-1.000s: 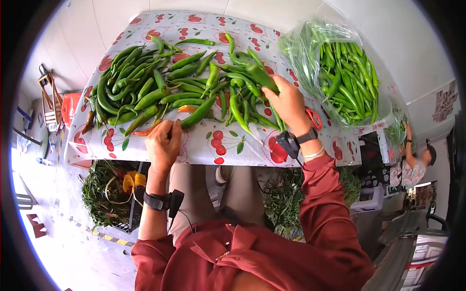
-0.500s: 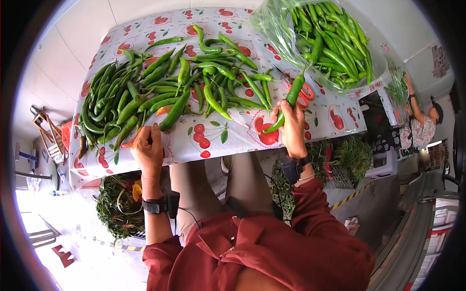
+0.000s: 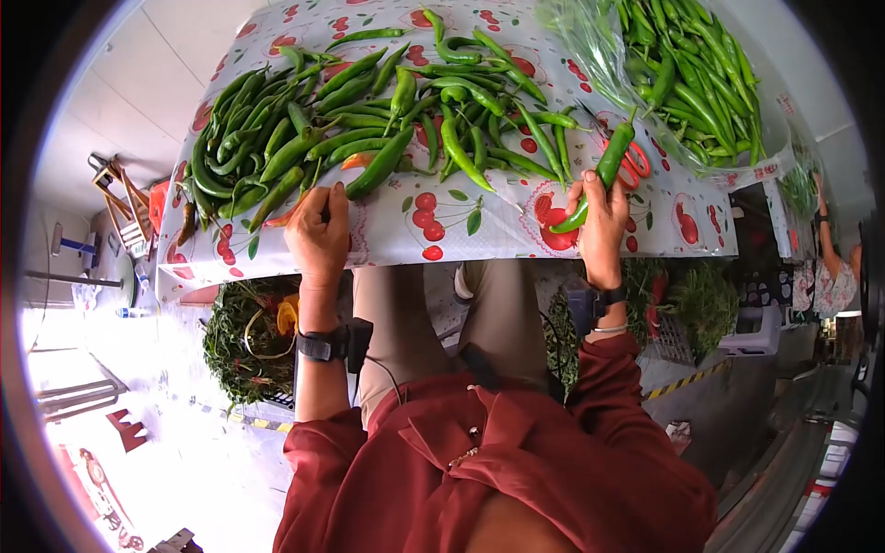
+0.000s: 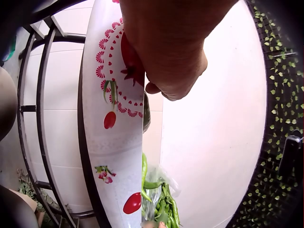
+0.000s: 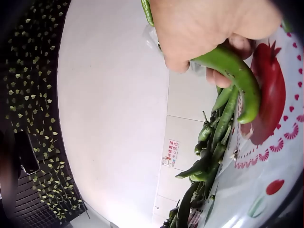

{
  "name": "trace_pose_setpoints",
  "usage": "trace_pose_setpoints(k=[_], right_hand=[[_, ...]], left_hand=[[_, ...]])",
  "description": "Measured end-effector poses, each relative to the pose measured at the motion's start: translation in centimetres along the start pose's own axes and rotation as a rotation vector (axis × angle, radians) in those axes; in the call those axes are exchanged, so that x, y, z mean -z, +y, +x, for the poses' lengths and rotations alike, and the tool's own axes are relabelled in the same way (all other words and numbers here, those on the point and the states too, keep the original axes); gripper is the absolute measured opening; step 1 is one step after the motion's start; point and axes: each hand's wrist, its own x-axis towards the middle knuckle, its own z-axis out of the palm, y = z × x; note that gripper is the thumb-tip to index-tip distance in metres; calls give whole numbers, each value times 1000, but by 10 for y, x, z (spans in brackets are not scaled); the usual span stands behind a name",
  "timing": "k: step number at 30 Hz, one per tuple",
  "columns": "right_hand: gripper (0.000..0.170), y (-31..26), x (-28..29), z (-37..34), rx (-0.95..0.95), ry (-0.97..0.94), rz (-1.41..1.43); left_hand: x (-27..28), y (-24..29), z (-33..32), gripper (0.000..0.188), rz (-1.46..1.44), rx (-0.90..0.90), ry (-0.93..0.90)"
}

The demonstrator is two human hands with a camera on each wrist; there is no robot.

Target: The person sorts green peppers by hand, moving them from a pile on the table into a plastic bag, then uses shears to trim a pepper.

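Observation:
My right hand (image 3: 604, 226) grips one green chili pepper (image 3: 612, 155) near the table's front edge, its stem end pointing up and away. In the right wrist view that pepper's curved tip (image 5: 249, 102) sticks out below the fingers, with small dark specks on its skin. My left hand (image 3: 318, 230), fingers curled in, rests at the front edge beside a reddish pepper (image 3: 284, 217); no held thing shows in it. Loose green chili peppers (image 3: 244, 152) spread over the left and middle of the flowered tablecloth (image 3: 369, 221).
Red-handled scissors (image 3: 638, 166) lie just beyond my right hand. A clear plastic bag (image 3: 590, 41) full of green peppers stands at the back right. Below the table are a basket of leafy greens (image 3: 241, 346) and more greens (image 3: 701, 309). A person (image 3: 834, 276) is at the far right.
My right hand has lifted the pepper off the pile and brought it right and nearer to me, uncovering the scissors. My left hand stays by the reddish pepper. The head view has shifted.

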Motion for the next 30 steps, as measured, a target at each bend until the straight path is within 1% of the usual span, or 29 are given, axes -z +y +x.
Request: trace_pose_setpoints(k=[16, 19, 23, 25, 26, 28, 30], right_hand=[[12, 0, 0, -1, 28, -22, -54], [12, 0, -1, -2, 35, -2, -59], [11, 4, 0, -1, 58, 17, -26], [9, 7, 1, -1, 67, 30, -19], [8, 8, 1, -1, 72, 34, -14], [7, 9, 2, -1, 73, 29, -37], [7, 12, 2, 0, 129, 31, -62]], left_hand=[[0, -2, -1, 22, -24, -18, 4], [1, 0, -1, 22, -10, 18, -4], [2, -1, -1, 21, 0, -9, -4], [3, -4, -1, 21, -91, -1, -20], [4, -3, -2, 20, -285, 104, -32], [16, -1, 3, 23, -435, 273, -66], [37, 4, 7, 30, -648, 195, -35]])
